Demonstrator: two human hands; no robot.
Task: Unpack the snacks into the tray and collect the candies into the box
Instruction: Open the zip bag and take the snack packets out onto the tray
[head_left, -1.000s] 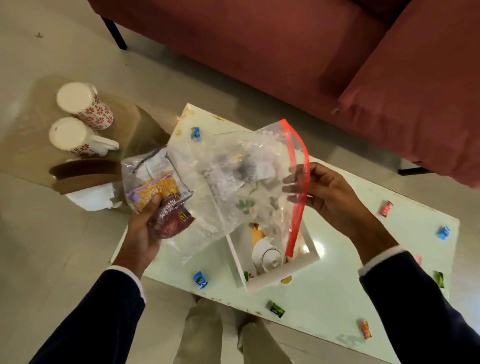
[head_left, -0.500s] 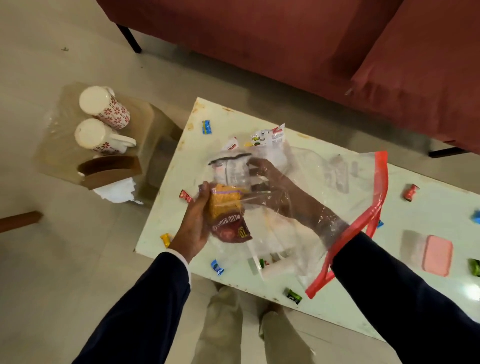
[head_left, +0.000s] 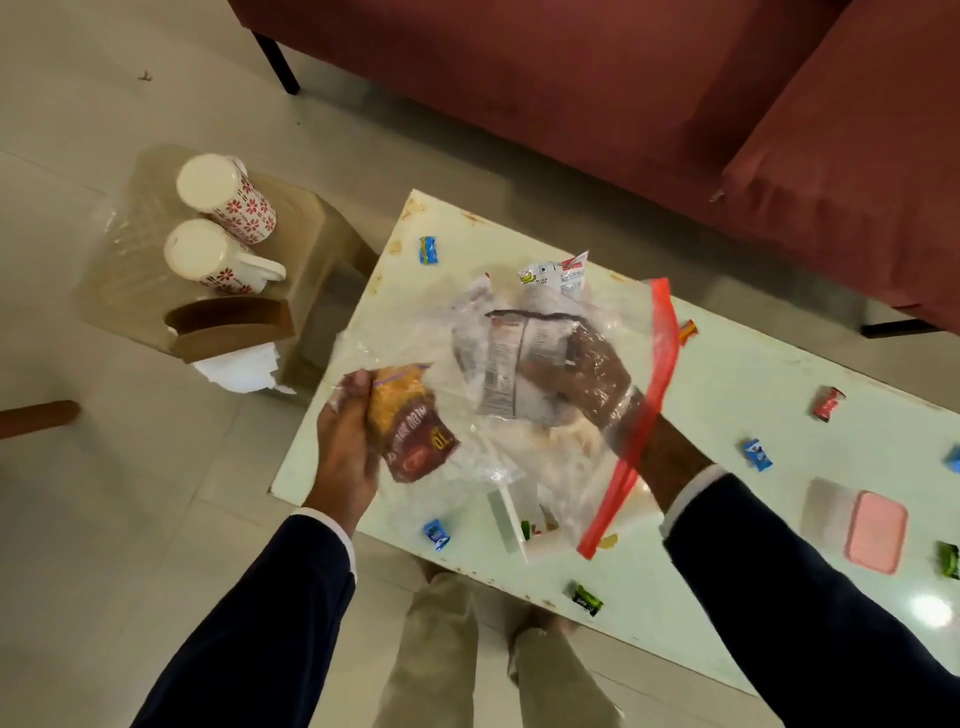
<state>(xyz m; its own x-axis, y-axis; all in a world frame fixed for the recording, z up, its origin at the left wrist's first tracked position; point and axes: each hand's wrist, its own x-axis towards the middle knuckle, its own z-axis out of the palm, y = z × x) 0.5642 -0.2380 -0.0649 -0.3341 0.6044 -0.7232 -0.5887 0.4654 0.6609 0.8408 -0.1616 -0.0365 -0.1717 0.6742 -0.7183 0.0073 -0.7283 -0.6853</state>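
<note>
two hands at clear zip bag (head_left: 613, 338) above worktop (head_left: 727, 395). left hand (head_left: 345, 441) outside bag, fingers (head_left: 349, 385) clamped on yellow-maroon snack packet (head_left: 410, 423) through plastic. right hand (head_left: 592, 382) inside bag past red zip strip (head_left: 636, 415), fingers wrapped on silvery snack packet (head_left: 511, 364). white tray (head_left: 511, 525) below bag on worktop, mostly hidden. pink-lidded box (head_left: 862, 522) on worktop at right, well apart. wrapped candies loose on worktop: blue candy (head_left: 428, 250) far corner, green candy (head_left: 587, 599) near edge, red candy (head_left: 828, 404) right.
</note>
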